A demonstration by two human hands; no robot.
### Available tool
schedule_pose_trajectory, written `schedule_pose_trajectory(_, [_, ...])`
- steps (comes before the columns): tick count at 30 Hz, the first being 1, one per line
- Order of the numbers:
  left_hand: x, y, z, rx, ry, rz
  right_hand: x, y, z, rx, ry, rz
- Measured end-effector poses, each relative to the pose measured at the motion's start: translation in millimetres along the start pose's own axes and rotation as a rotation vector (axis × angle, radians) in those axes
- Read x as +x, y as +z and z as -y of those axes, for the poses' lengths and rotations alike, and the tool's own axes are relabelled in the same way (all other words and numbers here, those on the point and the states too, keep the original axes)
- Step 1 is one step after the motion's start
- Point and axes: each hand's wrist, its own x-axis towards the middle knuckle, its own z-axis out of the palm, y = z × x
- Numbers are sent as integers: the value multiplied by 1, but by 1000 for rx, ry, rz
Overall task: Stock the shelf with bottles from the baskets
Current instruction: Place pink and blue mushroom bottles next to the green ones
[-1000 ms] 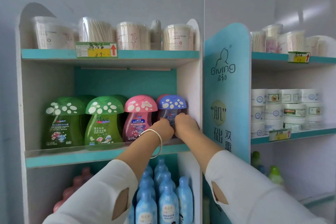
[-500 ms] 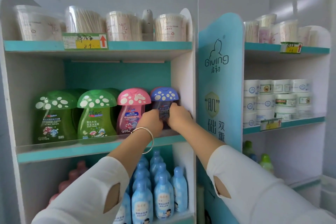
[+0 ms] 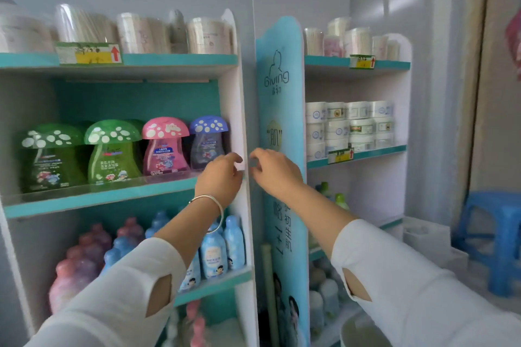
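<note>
1. The blue-capped bottle (image 3: pixel 208 142) is standing upright at the right end of the middle shelf (image 3: pixel 98 198), just beside the shelf's white side wall (image 3: pixel 236 110).
2. A pink-capped bottle (image 3: pixel 165 149) is standing close on its left, and two green-capped bottles (image 3: pixel 112 153) are lining the rest of the front edge.
3. The left hand (image 3: pixel 220 179) is hovering before the shelf's right corner, near the blue-capped bottle, its fingers (image 3: pixel 233 158) loosely curled and gripping nothing.
4. The right hand (image 3: pixel 275 170) is hovering just right of the side wall, fingers (image 3: pixel 257 153) loosely bent, slightly apart, empty.
5. A silver bracelet (image 3: pixel 212 198) is hanging on the left wrist.
</note>
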Motion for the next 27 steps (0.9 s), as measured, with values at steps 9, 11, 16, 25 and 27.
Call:
schedule_pose_trajectory(9, [-98,121,-91,-57,111,383,-138,-12,-148,-42,344,259])
schedule_pose_trajectory(11, [-117,144,-109,-56,140,457,-171,-14,-180,-31,397,338])
schedule_pose_trajectory(16, [-155,192,-139,4,279,608,-249,-19,-250,-73,600,527])
schedule_pose_trajectory(25, [-192,238,-150,122,507,789,-342,27,-320,-198,848,604])
schedule_pose_trajectory(27, [-193,245,-148,120,497,820,-348,38,-322,-207,839,567])
